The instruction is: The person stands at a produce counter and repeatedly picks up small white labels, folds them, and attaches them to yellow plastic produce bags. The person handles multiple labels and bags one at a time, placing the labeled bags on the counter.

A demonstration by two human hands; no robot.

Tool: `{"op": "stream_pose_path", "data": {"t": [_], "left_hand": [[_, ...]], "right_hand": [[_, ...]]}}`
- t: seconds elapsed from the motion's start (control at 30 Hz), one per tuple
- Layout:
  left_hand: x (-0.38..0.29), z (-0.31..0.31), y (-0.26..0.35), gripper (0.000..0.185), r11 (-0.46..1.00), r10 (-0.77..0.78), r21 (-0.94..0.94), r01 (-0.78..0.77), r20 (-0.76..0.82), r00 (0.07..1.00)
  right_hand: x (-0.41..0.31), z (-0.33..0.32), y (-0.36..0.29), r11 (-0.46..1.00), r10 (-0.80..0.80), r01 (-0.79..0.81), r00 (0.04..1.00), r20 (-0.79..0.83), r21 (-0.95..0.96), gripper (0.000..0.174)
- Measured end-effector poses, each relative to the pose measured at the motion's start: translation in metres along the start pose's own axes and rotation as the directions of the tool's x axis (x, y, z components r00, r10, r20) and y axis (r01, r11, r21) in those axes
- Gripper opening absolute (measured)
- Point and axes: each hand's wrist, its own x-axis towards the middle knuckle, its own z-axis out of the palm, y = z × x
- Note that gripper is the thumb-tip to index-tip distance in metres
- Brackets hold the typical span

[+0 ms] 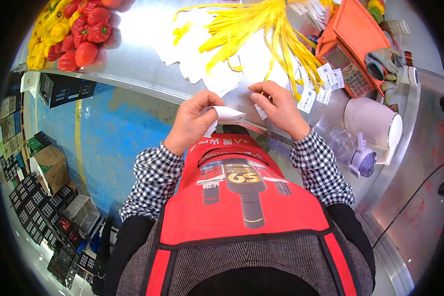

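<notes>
My left hand (198, 118) pinches folded white paper labels (229, 114) between thumb and fingers, in front of the table edge. To its right, my right hand (277, 105) has its thumb and forefinger curled close together. A small white label (260, 111) shows below those fingers, and a bit of yellow is visible between them; whether they grip it is hidden. Beyond both hands spreads a bundle of yellow flat ties (244, 29), some ending in printed white tags (307, 100). White paper sheets (222, 79) lie under the ties, partly washed out by glare.
Red bell peppers (86, 53) and yellow ones (59, 31) sit at the metal table's (133, 70) far left. Rightward stand an orange case (359, 33), grey gloves (386, 64), a pale pitcher (372, 118) and a purple-lidded bottle (362, 161). Crates (33, 199) and a cardboard box (53, 168) stand left.
</notes>
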Motion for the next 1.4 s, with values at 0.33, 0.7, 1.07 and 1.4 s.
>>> {"op": "stream_pose_path", "data": {"t": [0.33, 0.7, 1.07, 1.4], "left_hand": [[0.017, 0.026, -0.008, 0.008, 0.993, 0.107, 0.079, -0.090, -0.241, 0.965], [-0.003, 0.027, -0.016, 0.019, 0.989, -0.033, -0.147, -0.011, -0.289, 0.957], [-0.016, 0.031, -0.033, 0.021, 0.991, -0.034, -0.135, -0.016, -0.360, 0.932], [-0.016, 0.034, -0.032, 0.017, 0.994, 0.008, -0.102, -0.045, -0.341, 0.940]], "right_hand": [[0.010, -0.008, -0.011, 0.784, 0.163, -0.311, 0.938, 0.306, 0.538, 0.011], [0.104, -0.046, -0.006, 0.861, -0.279, 0.326, 0.945, 0.172, -0.392, 0.014], [0.122, -0.019, 0.003, 0.690, -0.298, 0.473, 0.875, 0.380, -0.547, 0.014], [0.124, -0.015, 0.010, 0.632, -0.287, 0.493, 0.866, 0.410, -0.598, 0.022]]}}
